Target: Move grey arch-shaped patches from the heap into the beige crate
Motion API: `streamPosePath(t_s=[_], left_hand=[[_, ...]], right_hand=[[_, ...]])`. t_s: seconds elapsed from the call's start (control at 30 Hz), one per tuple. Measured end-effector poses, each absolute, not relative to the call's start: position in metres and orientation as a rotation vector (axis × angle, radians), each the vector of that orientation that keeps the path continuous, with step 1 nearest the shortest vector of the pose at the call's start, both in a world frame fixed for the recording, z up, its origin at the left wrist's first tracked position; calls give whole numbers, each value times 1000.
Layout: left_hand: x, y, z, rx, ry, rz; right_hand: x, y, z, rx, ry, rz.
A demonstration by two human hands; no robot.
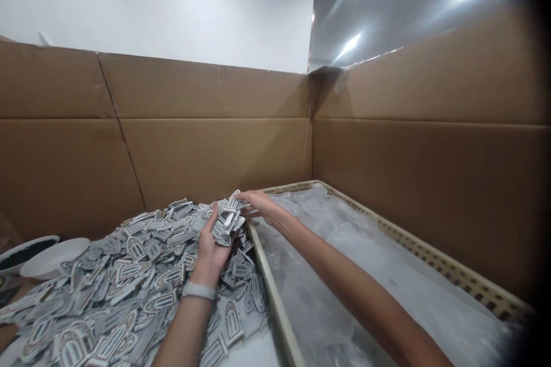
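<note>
Over the pile [124, 275], our left grip [217, 249] clasps pieces [231, 219], likely light, stiff, best edge-held; we can't tell whether our right grip [264, 206] is closed.

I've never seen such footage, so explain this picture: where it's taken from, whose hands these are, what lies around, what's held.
No machine: a person works bare-handed, filmed by one camera worn on their head, looking forward and down. The left hand, with a pale band at its wrist, holds a bunch of small, flat, grey-and-white arched pieces; the right hand reaches to the bunch's top, whether gripping is unclear. A heap of similar pieces lies to the left. On the right, a cream plastic basket holds cloudy, see-through plastic. Brown cardboard panels stand behind.
</note>
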State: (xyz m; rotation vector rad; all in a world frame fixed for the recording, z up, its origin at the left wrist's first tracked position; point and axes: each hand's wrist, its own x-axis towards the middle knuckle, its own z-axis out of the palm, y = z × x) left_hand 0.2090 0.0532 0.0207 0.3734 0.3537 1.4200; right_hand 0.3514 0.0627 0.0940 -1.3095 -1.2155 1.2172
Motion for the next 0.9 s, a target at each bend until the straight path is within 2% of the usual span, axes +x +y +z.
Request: streamPosePath(t_s=[0.27, 0.57, 0.67, 0.9], left_hand=[[211, 55, 11, 319, 521, 1380], [209, 54, 16, 271, 600, 1410], [209, 50, 19, 258, 616, 1413], [209, 49, 20, 259, 625, 1415]], right_hand=[[350, 61, 87, -1268, -1353, 1033], [371, 88, 88, -1021, -955, 1188], [391, 95, 84, -1097, -900, 1260], [418, 109, 53, -1331, -1024, 993]])
